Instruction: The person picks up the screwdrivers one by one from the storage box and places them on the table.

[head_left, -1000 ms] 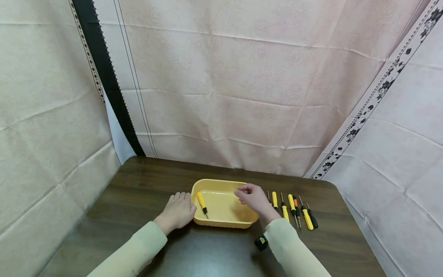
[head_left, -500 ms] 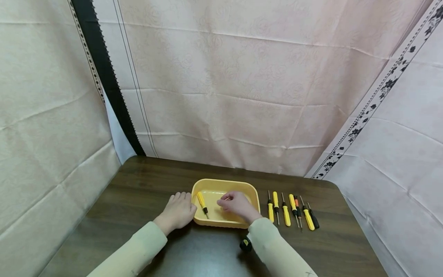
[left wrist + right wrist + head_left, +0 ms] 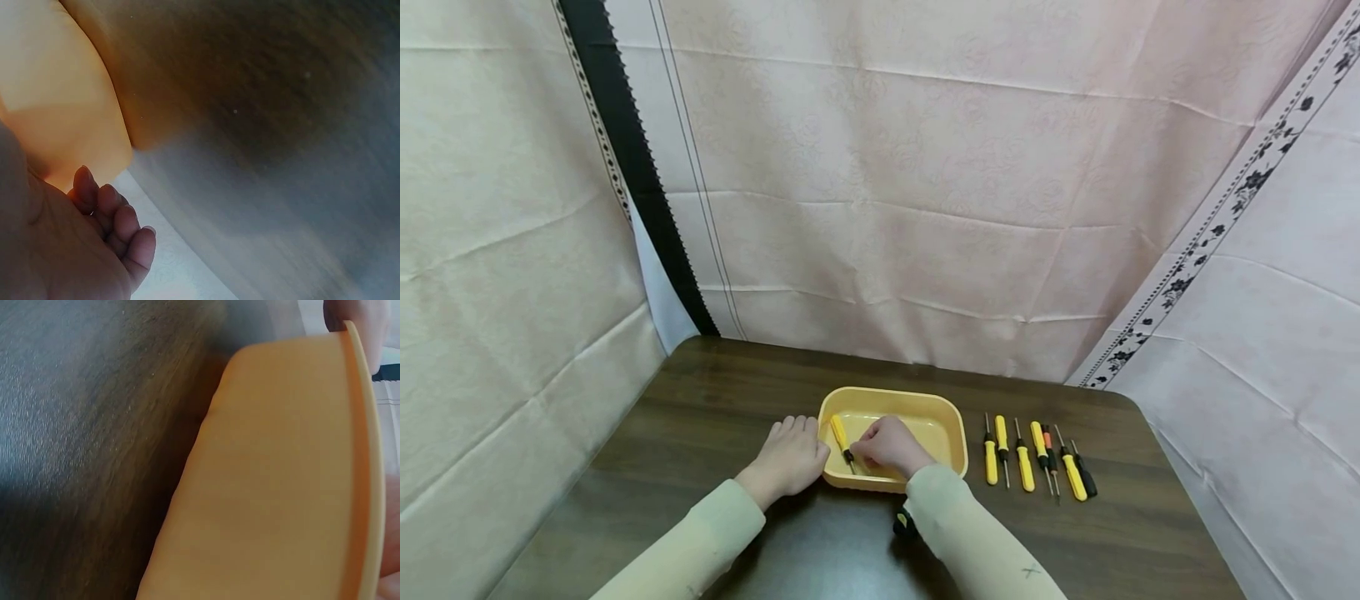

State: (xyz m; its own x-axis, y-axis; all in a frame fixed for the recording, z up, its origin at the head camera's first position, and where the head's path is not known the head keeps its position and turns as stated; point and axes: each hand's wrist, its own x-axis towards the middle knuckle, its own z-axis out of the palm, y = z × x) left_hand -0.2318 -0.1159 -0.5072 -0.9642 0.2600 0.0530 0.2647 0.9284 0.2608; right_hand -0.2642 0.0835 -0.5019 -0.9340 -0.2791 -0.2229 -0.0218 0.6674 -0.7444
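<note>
A shallow yellow plastic tray [image 3: 953, 417] sits on the dark wooden table. Inside it, near the left wall, lies a screwdriver [image 3: 838, 431] with a yellow handle, a black collar and a thin shaft. My left hand [image 3: 786, 458] grips the tray's left rim; in the left wrist view its fingers [image 3: 125, 225] curl beside the outer wall. Over the tray floor, my right hand [image 3: 891, 446] has its fingers bent down, fingertips right at the screwdriver's collar. I cannot tell whether they pinch it. The tray wall hides most of this hand in the right wrist view.
Right of the tray lie several screwdrivers [image 3: 1024, 467] in a loose row, mostly yellow-handled, one with an orange end [image 3: 1047, 442] and one black-handled [image 3: 1084, 477]. Pale patterned cloths [image 3: 887, 183] hang behind the table [image 3: 737, 379] and at both sides.
My right hand has moved left from the tray's right rim, across the tray to the screwdriver inside, uncovering the row on the right. My left hand stays at the left rim.
</note>
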